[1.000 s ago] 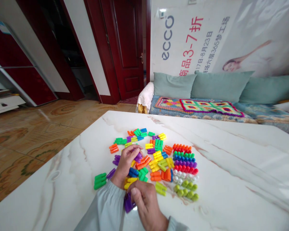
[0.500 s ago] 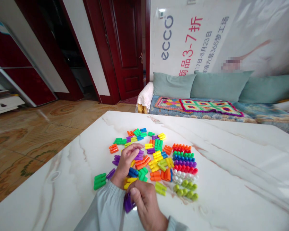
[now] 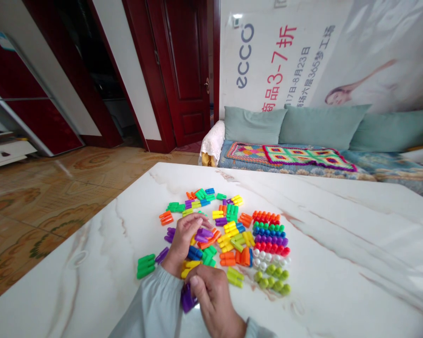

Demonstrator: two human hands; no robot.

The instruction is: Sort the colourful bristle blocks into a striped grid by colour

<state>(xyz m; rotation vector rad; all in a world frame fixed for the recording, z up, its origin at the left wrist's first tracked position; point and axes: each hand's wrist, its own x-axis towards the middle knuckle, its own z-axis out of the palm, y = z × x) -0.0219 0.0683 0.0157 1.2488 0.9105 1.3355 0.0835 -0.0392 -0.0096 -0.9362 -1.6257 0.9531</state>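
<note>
My right hand (image 3: 216,295) is closed on a purple plastic building piece (image 3: 188,298) made of joined tubes, close to the table's near side. Farther forward, my left hand (image 3: 183,237) reaches over the scattered pieces with its fingers stretched out and apart. Just below its fingers and thumb is another purple piece (image 3: 204,234), partly over an orange piece (image 3: 214,237). Blue (image 3: 195,253), green (image 3: 209,256) and yellow (image 3: 191,269) tube pieces lie around the two hands. The right hand's fingers hide part of the piece it holds.
Rows of ball-shaped pieces (image 3: 270,239), sorted by colour, line the right side of the pile. A green piece (image 3: 146,266) lies at the left on the white marble-patterned table (image 3: 338,263). Beyond the table stands a sofa with green cushions (image 3: 320,126).
The purple piece at my left hand has dropped slightly out of its fingers, which have opened and straightened. My right hand has stayed in place with its purple piece.
</note>
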